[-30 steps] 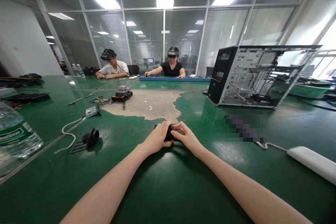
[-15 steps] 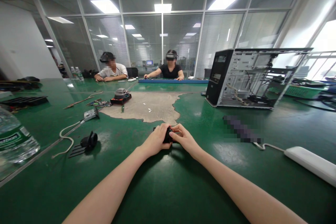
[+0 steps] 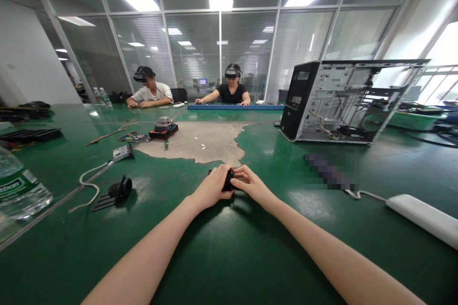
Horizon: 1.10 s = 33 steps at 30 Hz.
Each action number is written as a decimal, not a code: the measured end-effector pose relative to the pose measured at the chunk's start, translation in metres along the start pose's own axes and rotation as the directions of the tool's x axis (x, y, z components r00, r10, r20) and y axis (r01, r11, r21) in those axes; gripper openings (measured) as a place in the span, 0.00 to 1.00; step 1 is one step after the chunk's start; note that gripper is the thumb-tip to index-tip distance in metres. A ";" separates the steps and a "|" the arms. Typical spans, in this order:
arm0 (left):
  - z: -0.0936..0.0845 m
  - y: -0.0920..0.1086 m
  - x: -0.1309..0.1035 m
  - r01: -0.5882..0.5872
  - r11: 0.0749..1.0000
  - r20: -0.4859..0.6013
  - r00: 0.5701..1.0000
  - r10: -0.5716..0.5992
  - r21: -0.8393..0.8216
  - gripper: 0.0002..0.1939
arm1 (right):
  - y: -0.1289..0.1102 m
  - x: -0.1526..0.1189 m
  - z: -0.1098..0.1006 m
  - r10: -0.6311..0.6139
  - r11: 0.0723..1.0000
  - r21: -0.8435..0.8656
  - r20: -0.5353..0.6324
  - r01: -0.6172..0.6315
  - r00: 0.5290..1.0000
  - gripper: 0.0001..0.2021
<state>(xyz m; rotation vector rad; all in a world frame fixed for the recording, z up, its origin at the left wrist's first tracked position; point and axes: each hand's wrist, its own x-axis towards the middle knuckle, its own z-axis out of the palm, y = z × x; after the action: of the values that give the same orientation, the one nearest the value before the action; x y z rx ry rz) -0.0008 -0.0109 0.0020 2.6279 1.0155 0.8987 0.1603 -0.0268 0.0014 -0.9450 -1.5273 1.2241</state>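
Observation:
A small black part (image 3: 228, 181) is held between my two hands, low over the green table (image 3: 229, 248). My left hand (image 3: 213, 184) wraps round its left side and hides much of it. From the right, my right hand (image 3: 247, 181) grips it with thumb and fingertips. What kind of part it is cannot be made out. Off to the left lies a black plastic piece (image 3: 121, 188) with a round collar and several long prongs. Beyond my hands is a bare, peeled patch (image 3: 214, 138) of the tabletop with small white scraps on it.
An opened computer case (image 3: 332, 105) stands at right, with a white power strip (image 3: 424, 214) nearer me. Left are a water bottle (image 3: 21, 186), a metal box with a cable (image 3: 122, 152) and a black-and-red part (image 3: 163, 127). Two people (image 3: 233, 89) sit across the table.
The whole view has shifted slightly, with things sitting a little higher in the picture. Both hands stay on the black part, the right fingers slightly changed in position.

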 end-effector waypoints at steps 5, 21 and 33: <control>0.000 0.000 0.000 -0.005 1.000 0.000 1.000 0.005 -0.004 0.29 | 0.006 0.003 0.002 -0.058 0.997 -0.053 -0.075 0.054 0.995 0.13; 0.001 -0.001 -0.001 -0.002 0.998 -0.010 1.000 0.002 0.058 0.28 | 0.011 0.009 -0.003 0.100 0.993 0.068 -0.064 -0.096 0.993 0.17; 0.003 -0.003 -0.002 -0.023 0.997 -0.017 1.000 0.025 0.072 0.30 | 0.011 0.003 0.005 -0.015 0.997 -0.070 -0.010 0.014 1.000 0.14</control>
<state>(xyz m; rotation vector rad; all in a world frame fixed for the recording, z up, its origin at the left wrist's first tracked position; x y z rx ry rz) -0.0022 -0.0096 -0.0028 2.7016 1.0418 0.9092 0.1547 -0.0226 -0.0093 -0.9826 -1.5749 1.1599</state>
